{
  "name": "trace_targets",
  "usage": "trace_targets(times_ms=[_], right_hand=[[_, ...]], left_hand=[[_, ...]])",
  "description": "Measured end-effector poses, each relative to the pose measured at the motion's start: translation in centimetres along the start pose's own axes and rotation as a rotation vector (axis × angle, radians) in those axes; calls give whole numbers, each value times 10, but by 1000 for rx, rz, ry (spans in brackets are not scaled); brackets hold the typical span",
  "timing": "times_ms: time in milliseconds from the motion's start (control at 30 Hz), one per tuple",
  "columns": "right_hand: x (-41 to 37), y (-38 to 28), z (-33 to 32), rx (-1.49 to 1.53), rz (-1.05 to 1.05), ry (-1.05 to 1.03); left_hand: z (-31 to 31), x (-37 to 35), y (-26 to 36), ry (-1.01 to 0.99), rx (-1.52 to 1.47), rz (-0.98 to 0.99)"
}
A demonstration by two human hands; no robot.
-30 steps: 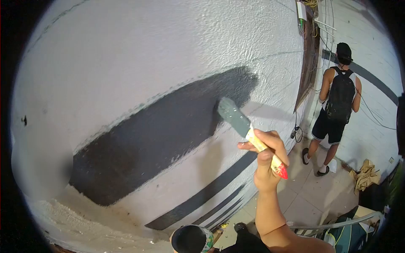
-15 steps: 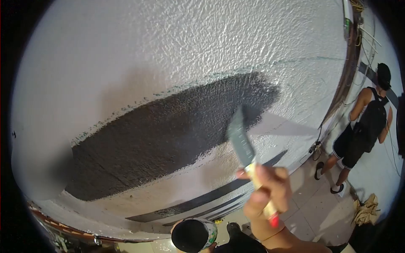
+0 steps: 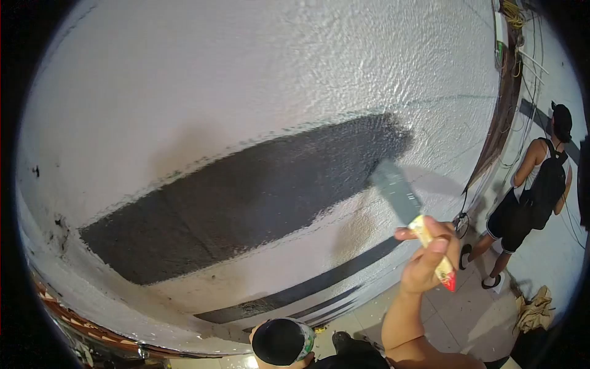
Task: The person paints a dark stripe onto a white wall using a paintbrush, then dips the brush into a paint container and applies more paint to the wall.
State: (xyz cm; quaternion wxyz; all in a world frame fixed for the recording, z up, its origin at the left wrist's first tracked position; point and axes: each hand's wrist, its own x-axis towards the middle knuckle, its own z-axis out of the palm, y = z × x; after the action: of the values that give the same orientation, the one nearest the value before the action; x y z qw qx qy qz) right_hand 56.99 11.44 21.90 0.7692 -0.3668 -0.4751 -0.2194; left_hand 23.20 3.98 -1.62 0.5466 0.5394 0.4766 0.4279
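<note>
My right hand (image 3: 428, 261) is closed around the pale wooden handle of a paintbrush (image 3: 401, 195), whose handle end is red. The grey-coated bristles meet or hover close by the lower edge of a dark grey painted band (image 3: 246, 197) on the textured white wall (image 3: 276, 74), near the band's right end; contact is not clear. Low in the view, my left hand (image 3: 303, 361) is wrapped round a paint container (image 3: 307, 340) with dark paint inside. Only parts of that hand's fingers show beside the container.
Thinner dark stripes (image 3: 307, 285) run along the wall below the band. To the right, a person (image 3: 541, 178) with a black backpack faces another wall. Crumpled brown paper (image 3: 536, 309) lies on the tiled floor (image 3: 442, 320). Cables (image 3: 533, 67) hang at upper right.
My right hand and the paintbrush have moved right, along the band's lower edge. The view has shifted slightly, showing more of the band's left end. The left hand still holds the paint container.
</note>
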Motion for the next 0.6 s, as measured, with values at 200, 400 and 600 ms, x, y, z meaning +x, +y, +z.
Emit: trace_targets(times_ms=[200,400,600], right_hand=[[-23,-35,22,-72,139,19],[-71,-84,61,37,17,-253],[-69,-88,70,122,-169,-339]], left_hand=[[-14,-16,31,76,37,64],[-24,-22,48,40,43,73],[-32,-15,61,-6,55,98]])
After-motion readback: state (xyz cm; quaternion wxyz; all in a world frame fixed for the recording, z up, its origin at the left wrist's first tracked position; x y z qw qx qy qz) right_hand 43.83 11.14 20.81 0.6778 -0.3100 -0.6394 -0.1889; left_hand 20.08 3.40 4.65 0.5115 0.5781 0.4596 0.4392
